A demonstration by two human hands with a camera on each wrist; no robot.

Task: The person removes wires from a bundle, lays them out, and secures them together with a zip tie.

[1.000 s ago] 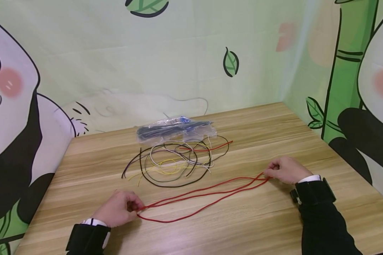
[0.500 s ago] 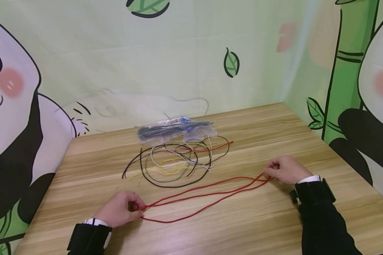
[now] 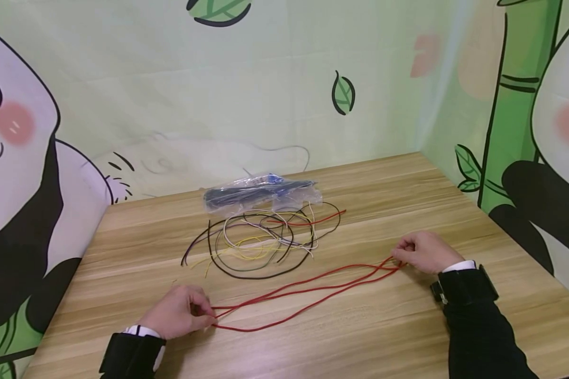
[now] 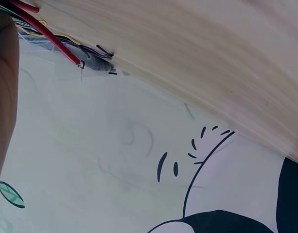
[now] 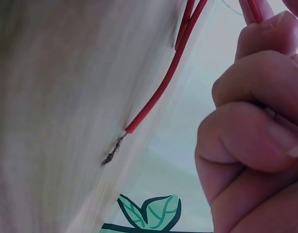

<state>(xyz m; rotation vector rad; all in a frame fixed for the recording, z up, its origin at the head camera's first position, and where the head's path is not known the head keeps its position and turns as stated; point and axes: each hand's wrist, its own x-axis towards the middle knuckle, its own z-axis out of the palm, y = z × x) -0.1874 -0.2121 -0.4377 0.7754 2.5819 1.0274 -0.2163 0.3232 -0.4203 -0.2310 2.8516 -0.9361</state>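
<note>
Several red wires (image 3: 248,330) stretch across the wooden table between the two hands. At their left end my left hand (image 3: 177,311) holds them, thumb and index finger close together at the ends. My right hand (image 3: 427,252) pinches their other end further back on the right. In the right wrist view, curled fingers (image 5: 251,116) show beside a red wire (image 5: 164,86) whose tip is stripped to bare, dark strands. The left wrist view has a red wire (image 4: 54,40) poking out past the edge of the hand (image 4: 4,92), a thin bare strand at its tip.
Behind the red wires lies a loose tangle of black (image 3: 261,277), yellow and white wires, with a short red wire (image 3: 332,215) on it. A clear plastic bag (image 3: 291,201) with dark contents lies behind that. A printed cloth backdrop (image 3: 265,95) stands at the table's back.
At the left fingertips the red wire ends have spread slightly apart, and the left hand has shifted a little to the right. The right hand has stayed in place.
</note>
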